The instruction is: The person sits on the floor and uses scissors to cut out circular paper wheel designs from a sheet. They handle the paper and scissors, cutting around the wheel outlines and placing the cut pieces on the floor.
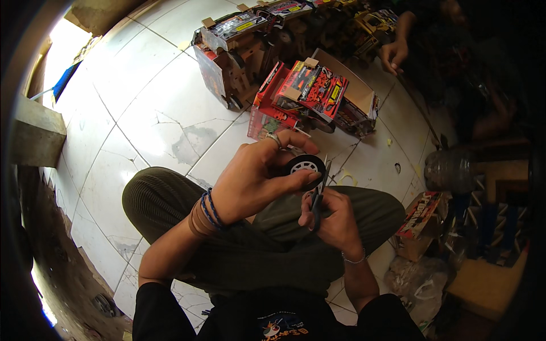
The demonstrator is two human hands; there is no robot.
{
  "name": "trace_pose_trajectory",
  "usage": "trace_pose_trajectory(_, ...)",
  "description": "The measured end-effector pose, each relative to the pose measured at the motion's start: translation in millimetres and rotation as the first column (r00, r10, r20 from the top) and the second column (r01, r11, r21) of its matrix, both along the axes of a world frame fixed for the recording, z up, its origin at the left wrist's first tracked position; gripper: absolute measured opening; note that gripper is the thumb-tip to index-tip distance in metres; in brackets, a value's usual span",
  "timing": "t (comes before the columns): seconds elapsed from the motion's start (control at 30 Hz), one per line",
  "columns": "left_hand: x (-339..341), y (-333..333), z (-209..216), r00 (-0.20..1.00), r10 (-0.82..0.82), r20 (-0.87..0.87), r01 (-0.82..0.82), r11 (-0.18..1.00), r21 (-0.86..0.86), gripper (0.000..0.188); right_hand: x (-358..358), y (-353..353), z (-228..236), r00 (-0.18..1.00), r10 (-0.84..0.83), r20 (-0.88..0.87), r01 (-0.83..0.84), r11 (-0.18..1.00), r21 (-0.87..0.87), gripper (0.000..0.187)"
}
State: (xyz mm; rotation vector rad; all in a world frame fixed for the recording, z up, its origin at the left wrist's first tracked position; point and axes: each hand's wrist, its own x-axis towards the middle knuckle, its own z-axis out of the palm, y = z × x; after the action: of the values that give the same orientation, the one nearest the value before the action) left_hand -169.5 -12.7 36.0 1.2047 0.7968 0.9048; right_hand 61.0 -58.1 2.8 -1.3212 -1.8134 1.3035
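My left hand (256, 179) pinches a small toy wheel (305, 165) with a black tyre and a pale spoked hub, thumb on its face. Rings sit on a finger of this hand, and bracelets circle the wrist. In my right hand (335, 221) is a pair of scissors (319, 196), fingers around the dark handles. Their blades point up and lie against the right edge of the wheel; whether they touch the tyre I cannot tell. Both hands are above my crossed legs (273, 227). Just beyond them stands a red toy truck (310, 91) made of printed cardboard.
More cardboard toy trucks (239, 34) line the far side of the cracked tile floor (148, 131). At the upper right another person's hand (393, 57) hangs near them. A clear plastic jug (449, 170), a red printed box (421, 213) and plastic bags (418, 281) lie to the right.
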Motion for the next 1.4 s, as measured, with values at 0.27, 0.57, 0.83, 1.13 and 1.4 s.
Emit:
trace_pose_trajectory(0.27,-4,0,3,0.998,-0.06,-0.031,0.06,0.998,-0.004,0.043,6,1,3,0.999,0.016,0.029,-0.017,0.999,0.046,0.038)
trace_pose_trajectory(0.57,-7,0,1,0.995,-0.072,-0.063,0.073,0.997,0.009,0.043,17,2,7,0.993,0.059,0.107,-0.061,0.998,0.01,0.031)
trace_pose_trajectory(0.83,9,-3,-15,0.965,0.046,-0.258,0.038,0.949,0.312,0.022,7,3,1,0.791,-0.405,-0.459,0.237,0.893,-0.382,0.022)
trace_pose_trajectory(1.13,20,-4,-13,0.971,-0.003,-0.237,0.023,0.996,0.084,0.041,46,50,-10,0.531,-0.648,-0.547,0.477,0.762,-0.439,0.016)
trace_pose_trajectory(1.4,20,-9,-16,0.88,-0.17,-0.443,0.295,0.928,0.229,0.037,131,208,-34,0.247,-0.832,-0.497,0.504,0.548,-0.668,0.023)
